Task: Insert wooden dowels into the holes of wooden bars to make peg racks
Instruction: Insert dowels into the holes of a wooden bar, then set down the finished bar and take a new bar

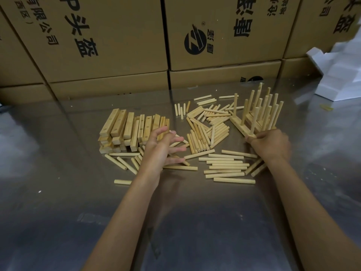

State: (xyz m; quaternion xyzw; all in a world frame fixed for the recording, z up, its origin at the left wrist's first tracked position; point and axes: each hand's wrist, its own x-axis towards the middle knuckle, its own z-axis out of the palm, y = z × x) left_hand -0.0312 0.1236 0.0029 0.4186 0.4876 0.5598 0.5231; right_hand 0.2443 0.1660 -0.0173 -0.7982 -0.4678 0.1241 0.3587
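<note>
Peg rack (254, 122) base end pinched by right hand (270, 144); left hand (162, 149) spread, empty, over loose dowels (224, 167).

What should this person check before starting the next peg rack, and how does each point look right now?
1. Left hand free to take a bar: ok, fingers spread, holding nothing.
2. Right hand free: not ok, it grips the end of a finished rack.
3. Undrilled-side bars stacked within reach: ok.
4. Loose dowels at hand: ok, many lie on the table.
5. Bar holes clear: cannot tell.
</note>
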